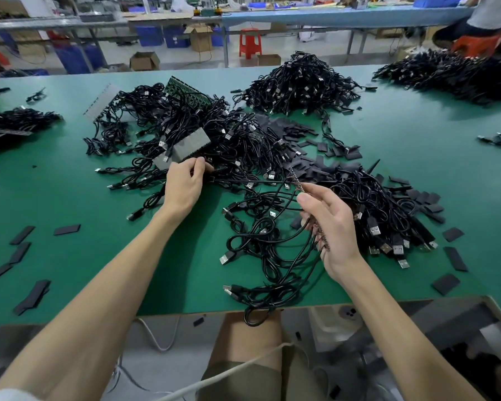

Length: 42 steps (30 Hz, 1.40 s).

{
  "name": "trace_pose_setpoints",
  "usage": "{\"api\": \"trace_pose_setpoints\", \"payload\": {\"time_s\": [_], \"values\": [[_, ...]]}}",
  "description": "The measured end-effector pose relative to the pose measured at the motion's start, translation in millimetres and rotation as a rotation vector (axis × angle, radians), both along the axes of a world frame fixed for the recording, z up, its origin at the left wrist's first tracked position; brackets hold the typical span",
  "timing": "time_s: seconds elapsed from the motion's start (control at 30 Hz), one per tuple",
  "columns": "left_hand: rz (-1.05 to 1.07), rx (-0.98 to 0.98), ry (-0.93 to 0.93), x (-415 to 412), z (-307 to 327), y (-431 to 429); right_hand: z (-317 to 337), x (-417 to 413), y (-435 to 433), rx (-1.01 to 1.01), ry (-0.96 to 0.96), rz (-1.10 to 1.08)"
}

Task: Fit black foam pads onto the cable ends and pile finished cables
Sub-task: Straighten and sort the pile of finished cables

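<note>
Pinching a black cable (pixel 243 180) at the cable tangle's (pixel 229 134) near edge with the left hand (pixel 182 185); gripping a thin studded strip (pixel 297 180) between right hand (pixel 334 227) thumb and forefinger. Beyond, heaped black foam pads (pixel 310 164).

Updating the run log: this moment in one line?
left hand pinches cable | right hand holds thin strip | foam pads scattered
</note>
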<state>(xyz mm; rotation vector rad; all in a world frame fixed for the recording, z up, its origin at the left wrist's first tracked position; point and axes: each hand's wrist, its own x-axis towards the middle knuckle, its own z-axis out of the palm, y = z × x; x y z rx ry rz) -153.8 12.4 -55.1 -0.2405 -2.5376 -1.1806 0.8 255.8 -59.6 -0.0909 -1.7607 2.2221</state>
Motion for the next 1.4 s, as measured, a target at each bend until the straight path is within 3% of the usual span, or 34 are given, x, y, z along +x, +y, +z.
{"api": "trace_pose_setpoints", "payload": {"time_s": [0.23,0.33,0.43,0.5,0.7,0.87,1.03,1.2,1.4], "values": [[0.135,-0.291,0.083,31.5,3.2,24.3,-1.2,0.0,-4.2,0.093,-0.011,0.154],[-0.117,-0.172,0.216,52.3,7.9,42.6,-0.4,-0.6,-3.4,0.072,-0.053,0.141],[-0.346,-0.091,0.064,66.1,3.1,53.3,-1.6,0.0,-2.7,0.021,-0.063,0.149],[-0.346,-0.078,0.001,70.7,-2.9,53.5,-1.8,0.7,-2.7,-0.013,-0.06,0.132],[-0.403,-0.098,0.061,91.8,-5.3,56.6,0.9,-1.8,1.6,-0.117,-0.074,0.02],[-0.349,-0.059,0.004,102.7,-1.7,48.6,-2.1,-2.3,-0.2,-0.046,-0.098,0.026],[-0.481,-0.054,-0.216,103.3,1.9,44.0,-2.4,-2.6,-1.6,-0.068,-0.125,-0.022],[-0.391,-0.121,-0.173,100.1,1.4,50.8,0.9,-2.8,-2.5,-0.033,-0.161,0.005],[-0.192,-0.029,-0.073,85.3,-7.5,64.6,3.6,-0.8,-3.0,-0.136,-0.087,0.092]]}}
